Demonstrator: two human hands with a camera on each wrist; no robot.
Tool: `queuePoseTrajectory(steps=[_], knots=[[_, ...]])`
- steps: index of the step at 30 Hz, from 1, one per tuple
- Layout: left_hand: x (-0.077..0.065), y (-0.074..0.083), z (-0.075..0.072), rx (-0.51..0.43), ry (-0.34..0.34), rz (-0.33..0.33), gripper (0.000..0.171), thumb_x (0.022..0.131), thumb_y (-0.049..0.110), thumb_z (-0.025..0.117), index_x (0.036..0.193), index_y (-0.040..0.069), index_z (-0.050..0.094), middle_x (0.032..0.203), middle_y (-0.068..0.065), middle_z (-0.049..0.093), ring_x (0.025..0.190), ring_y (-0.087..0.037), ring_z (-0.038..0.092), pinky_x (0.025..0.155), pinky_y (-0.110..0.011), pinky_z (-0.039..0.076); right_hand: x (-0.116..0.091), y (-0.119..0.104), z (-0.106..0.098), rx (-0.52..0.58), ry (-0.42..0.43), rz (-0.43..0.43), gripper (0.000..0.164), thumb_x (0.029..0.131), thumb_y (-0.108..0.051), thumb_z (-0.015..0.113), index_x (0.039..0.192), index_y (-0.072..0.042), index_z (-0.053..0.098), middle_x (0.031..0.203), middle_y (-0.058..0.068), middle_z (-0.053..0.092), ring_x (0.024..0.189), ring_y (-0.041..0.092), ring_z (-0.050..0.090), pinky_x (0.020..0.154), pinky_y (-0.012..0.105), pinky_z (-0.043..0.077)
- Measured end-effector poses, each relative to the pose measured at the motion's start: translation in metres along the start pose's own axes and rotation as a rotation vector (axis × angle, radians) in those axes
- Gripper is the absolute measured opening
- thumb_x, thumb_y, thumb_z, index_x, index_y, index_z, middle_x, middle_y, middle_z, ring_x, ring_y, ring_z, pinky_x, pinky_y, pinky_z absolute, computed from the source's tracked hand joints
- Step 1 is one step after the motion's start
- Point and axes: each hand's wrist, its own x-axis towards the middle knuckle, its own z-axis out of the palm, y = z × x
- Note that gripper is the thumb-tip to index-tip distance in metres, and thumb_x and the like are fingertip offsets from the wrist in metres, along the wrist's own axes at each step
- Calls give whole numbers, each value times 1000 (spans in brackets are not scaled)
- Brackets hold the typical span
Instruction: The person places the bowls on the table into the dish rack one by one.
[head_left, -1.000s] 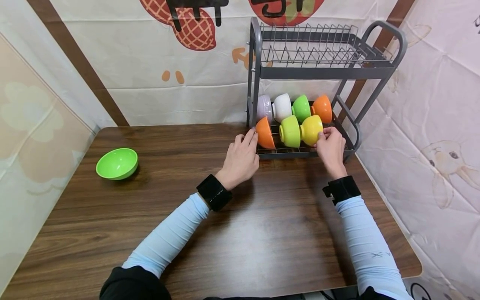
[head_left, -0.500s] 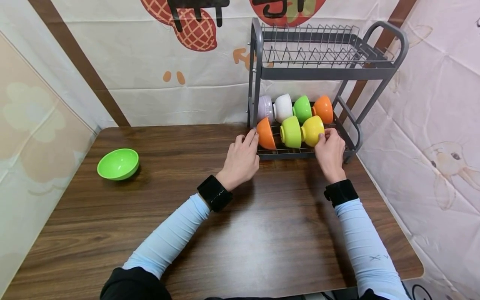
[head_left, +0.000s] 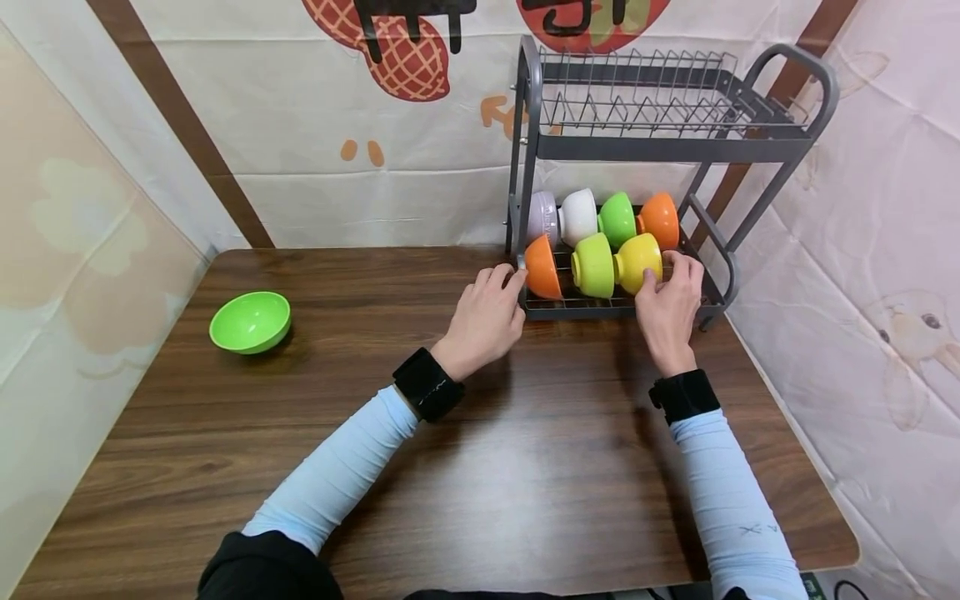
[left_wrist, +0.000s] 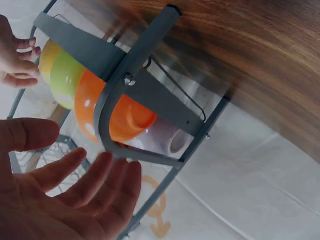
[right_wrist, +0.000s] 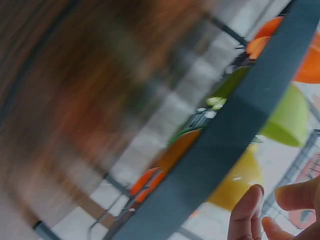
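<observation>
My right hand (head_left: 670, 308) is at the mouth of the yellow bowl (head_left: 639, 262), thumb and fingers parted. In the right wrist view its fingertips (right_wrist: 254, 192) lie close beside this bowl. The lime bowl (head_left: 594, 265) stands on its side just left of the yellow one. My left hand (head_left: 483, 321) reaches to the front left post of the grey dish rack (head_left: 585, 313), fingertips right at the post. Behind that post an orange bowl (head_left: 542, 268) stands on its side. The left wrist view shows the left hand's fingers (left_wrist: 90, 185) loosely extended, holding nothing.
Behind, on the same lower tier, stand a lilac bowl (head_left: 542, 217), a white bowl (head_left: 578, 217), a green bowl (head_left: 617, 219) and another orange bowl (head_left: 659, 220). A wider green bowl (head_left: 251, 322) sits at the left of the wooden table (head_left: 525, 467). The wire upper tier (head_left: 660, 117) overhangs the bowls.
The head view has shifted slightly, so the scene sits further right. My right thumb and fingers have spread apart at the yellow bowl. The left hand stays at the rack post.
</observation>
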Motion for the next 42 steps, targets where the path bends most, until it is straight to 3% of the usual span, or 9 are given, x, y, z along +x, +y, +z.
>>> queuePoseTrajectory(steps=[4, 8, 11, 16, 32, 37, 42], knots=[[-12, 0, -9, -75, 36, -10, 35, 104, 12, 57, 138, 2, 63, 120, -13, 65, 107, -28, 62, 90, -40, 55, -13, -23, 1, 91, 38, -56, 31, 105, -11, 64, 133, 2, 63, 124, 21, 60, 86, 30, 59, 79, 32, 46], [-25, 1, -16, -142, 58, -20, 14, 104, 6, 61, 115, 4, 70, 101, -8, 67, 91, -24, 66, 78, -38, 57, -31, -55, 5, 210, 37, -114, 27, 104, -9, 65, 129, 1, 65, 105, 17, 71, 80, 27, 67, 74, 25, 49], [-32, 1, -20, -171, 75, -2, 11, 103, 0, 62, 106, 4, 71, 95, -7, 67, 86, -23, 66, 75, -37, 57, -45, -79, 8, 295, 17, -166, 24, 104, -7, 64, 126, 2, 67, 98, 15, 75, 77, 25, 68, 70, 22, 48], [-36, -1, -21, -180, 115, 22, 13, 101, -4, 62, 102, 3, 73, 94, -8, 67, 85, -22, 67, 75, -34, 57, -64, -106, 17, 384, -14, -277, 17, 104, -6, 65, 114, 5, 73, 94, 14, 74, 76, 22, 65, 69, 22, 47], [-58, -9, -20, -172, 189, -7, 11, 99, -4, 66, 96, 3, 73, 91, -7, 66, 86, -23, 66, 75, -35, 56, -100, -120, 43, 403, -123, -338, 14, 104, -7, 65, 109, 4, 73, 95, 12, 73, 75, 20, 63, 69, 25, 49], [-62, -20, -24, -134, 244, -20, 5, 101, 3, 69, 100, 3, 74, 94, -8, 65, 90, -26, 61, 78, -36, 54, -105, -124, 50, 408, -158, -364, 15, 103, -8, 67, 109, 5, 73, 95, 12, 73, 73, 19, 62, 67, 25, 49], [-70, -39, -35, -106, 300, -62, 11, 101, 4, 70, 109, 0, 75, 99, -12, 67, 93, -29, 63, 81, -40, 54, -108, -127, 54, 421, -162, -381, 11, 101, -5, 69, 107, 3, 74, 95, 12, 73, 72, 18, 60, 66, 29, 50]])
